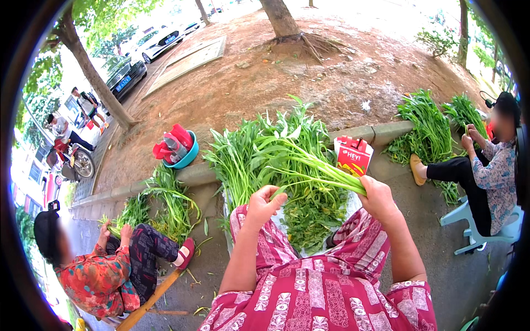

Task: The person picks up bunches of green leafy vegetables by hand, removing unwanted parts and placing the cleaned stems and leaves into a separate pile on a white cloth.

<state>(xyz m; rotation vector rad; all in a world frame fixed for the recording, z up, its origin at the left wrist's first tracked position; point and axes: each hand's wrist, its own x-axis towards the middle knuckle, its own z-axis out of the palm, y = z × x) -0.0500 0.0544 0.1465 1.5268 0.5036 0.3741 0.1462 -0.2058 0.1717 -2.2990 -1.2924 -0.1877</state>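
Observation:
My right hand (379, 197) grips the stem ends of a bunch of water spinach (327, 167), whose leafy tips point up and to the left. My left hand (265, 205) is left of the bunch, its thumb and index finger pinching a green leaf (278, 191). Behind the bunch lies a large pile of water spinach (236, 165) against the kerb. Loose leaves (312, 229), some yellowed, lie in a heap between my knees on a pale sheet (354, 205).
A co-worker (97, 277) sits at left, another (497, 165) on a light blue plastic stool (507, 223) at right, both handling greens. A teal basin (188, 155) with red items stands beyond the concrete kerb (203, 173). A red printed bag (352, 156) stands beside the pile.

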